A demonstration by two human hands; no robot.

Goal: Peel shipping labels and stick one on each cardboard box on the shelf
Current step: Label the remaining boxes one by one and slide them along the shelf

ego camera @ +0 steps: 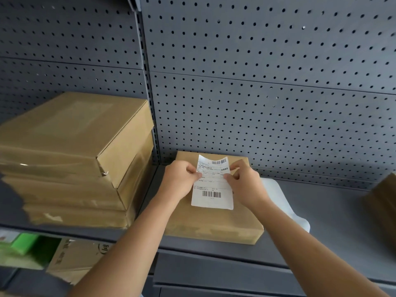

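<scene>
From the head camera, the step in hand looks like laying the white rectangular paper shipping label (212, 189) onto the flat brown cardboard box (216, 226) that lies on the grey metal shelf (334, 213). The left hand (181, 179) pinches the label's left edge about midway up. The right hand (244, 183) pinches the right edge opposite, so both hands are clamped on the label, one on each side.

To do this well, I would keep the sheet taut between the two pinches and square it to the box's edges. One end should touch down first, then the label is pressed flat from there so no crease or bubble is trapped. Whether the backing is fully off, and whether the lower edge already touches the cardboard, cannot be told.

The label is held upright in portrait, over the middle and rear of the box top. It has one barcode near its top, another near its bottom, and print between them too small to read. Its top edge curls up, away from the box.

A stack of larger brown cardboard boxes (75, 146) stands to the left. A plain white sheet (285, 202) lies just beside the box on the right, and a grey perforated back panel (257, 82) rises behind.
</scene>
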